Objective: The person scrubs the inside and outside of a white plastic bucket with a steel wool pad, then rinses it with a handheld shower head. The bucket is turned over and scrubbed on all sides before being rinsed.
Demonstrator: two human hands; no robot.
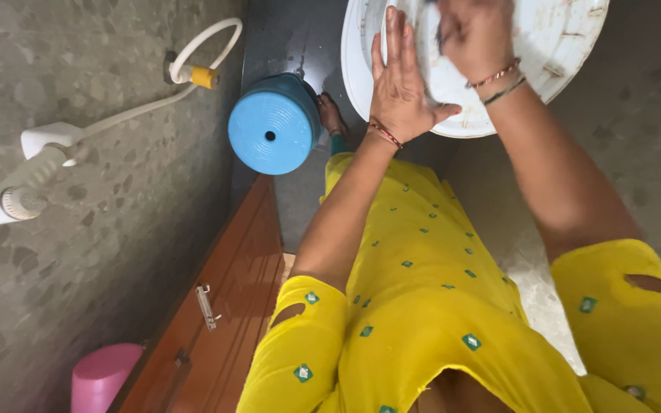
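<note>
A white toilet lid (568,46) stands raised at the top of the view, streaked with brownish marks. My left hand (401,86) lies flat against its lower left part, fingers together and pointing up. My right hand (477,34) is curled against the middle of the lid. It is blurred, and a small dark pad (439,32) shows at its fingers. Both wrists carry thin bracelets. My yellow dress (422,306) fills the lower middle.
A blue ribbed plastic bucket (273,126) sits on the dark floor beside my foot (333,115). A white hand sprayer (32,180) with its hose (208,38) hangs on the grey speckled wall. A brown wooden door (231,291) and a pink container (105,375) are at lower left.
</note>
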